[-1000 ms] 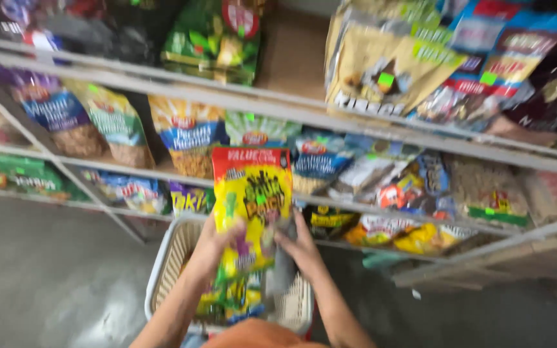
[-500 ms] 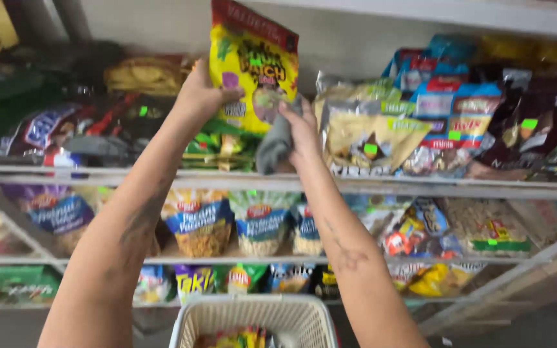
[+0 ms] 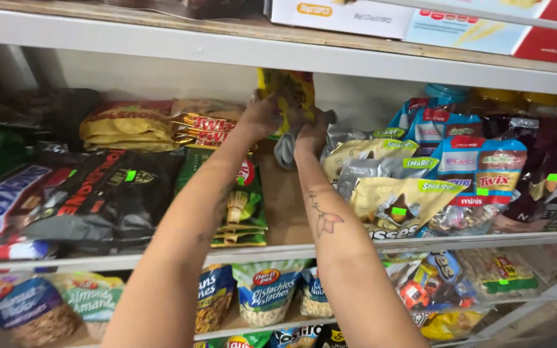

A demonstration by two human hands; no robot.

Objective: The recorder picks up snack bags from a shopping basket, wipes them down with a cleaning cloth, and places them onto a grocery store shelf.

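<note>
Both hands are up at the back of the shelf (image 3: 291,248); the left hand (image 3: 262,116) is curled around the yellow candy bag (image 3: 289,93) at its lower left edge; the right hand (image 3: 312,132), at four o'clock from the bag, grips it too, with a grey cloth (image 3: 285,149) pinched underneath; fingertips are blurred, and the bag's top hides behind the upper shelf edge (image 3: 278,55).

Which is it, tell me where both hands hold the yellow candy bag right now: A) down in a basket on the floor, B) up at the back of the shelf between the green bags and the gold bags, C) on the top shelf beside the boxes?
B: both the left hand and the right hand grip the yellow candy bag deep on the shelf, with green bags to its left and gold bags to its right.
</note>
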